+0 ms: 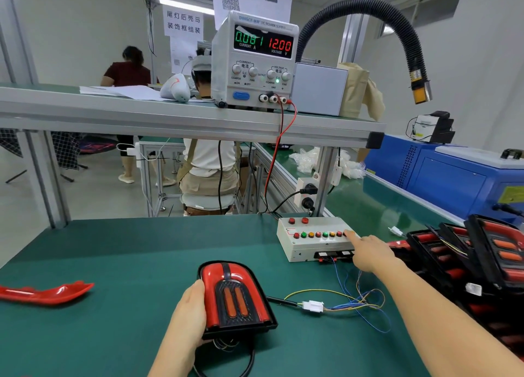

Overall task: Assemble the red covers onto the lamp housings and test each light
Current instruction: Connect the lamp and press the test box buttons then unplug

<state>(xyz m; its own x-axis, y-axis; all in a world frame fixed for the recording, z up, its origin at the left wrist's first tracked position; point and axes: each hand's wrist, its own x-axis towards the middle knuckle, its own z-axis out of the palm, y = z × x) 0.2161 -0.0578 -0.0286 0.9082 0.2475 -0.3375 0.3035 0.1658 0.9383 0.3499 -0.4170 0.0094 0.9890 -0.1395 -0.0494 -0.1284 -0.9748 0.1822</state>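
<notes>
Test step. Lamp (236,297) with red cover fitted lies near centre of table (127,263); left hand (190,317) fingers wrap its left edge. Right hand (368,253) forefinger is straight, on the rightmost button of the switch box (300,253). Power supply (252,61) reads 12.00 V with a small current. Can't tell if the lamp is lit. Next, probably: confirm the light, then unplug the connector (312,305). Spare cover (48,291) lies near left.

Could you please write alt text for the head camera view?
The right hand presses a button on the test box while the left hand holds a red-covered lamp on the green bench; a power supply reads 12.00 V.
</notes>
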